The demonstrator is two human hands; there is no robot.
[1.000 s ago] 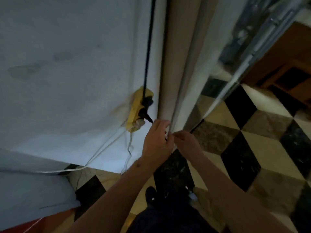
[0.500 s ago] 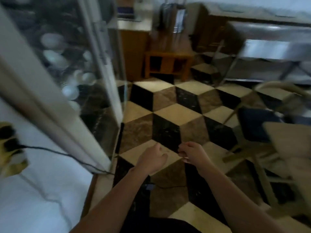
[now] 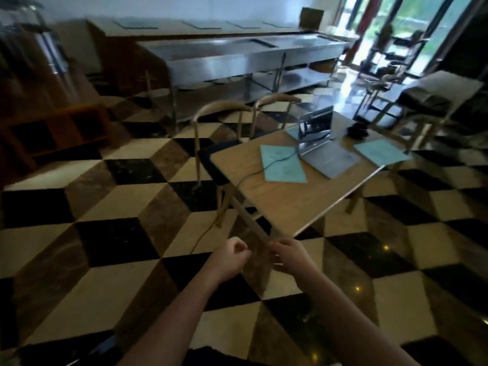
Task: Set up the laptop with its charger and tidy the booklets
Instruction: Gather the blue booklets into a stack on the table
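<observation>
**View swung from wall socket to table; both hands carried low, nothing visibly held**

Since the earlier frames the camera has turned away from the wall and the yellow power strip and now faces the room, with the table in full sight. Both hands have come along, held close together in front of the body above the chequered floor (image 3: 111, 273).

Left hand (image 3: 228, 256): fingers curled inward toward the palm; no object is visible inside them. Right hand (image 3: 289, 256): fingers loosely curled, thumb toward the left hand; motion blur makes it impossible to tell whether anything thin is pinched there. The two hands are near each other but apart.

Beyond the hands stands a wooden table (image 3: 285, 199). On it an open laptop (image 3: 320, 143) sits with its screen raised, facing away from the chairs. A dark charger cable (image 3: 253, 173) runs from the laptop's left side, crosses a light-blue booklet (image 3: 282, 165) lying just beside the laptop, goes over the table's left edge and drops toward the floor. A second light-blue booklet (image 3: 381, 152) lies to the right of the laptop, and a corner of a third shows behind the screen. A small dark object (image 3: 356, 130) rests near the far edge; its nature cannot be told.

Two wooden chairs (image 3: 237, 120) stand at the table's left side. A long steel counter (image 3: 237, 59) runs along the back wall
</observation>
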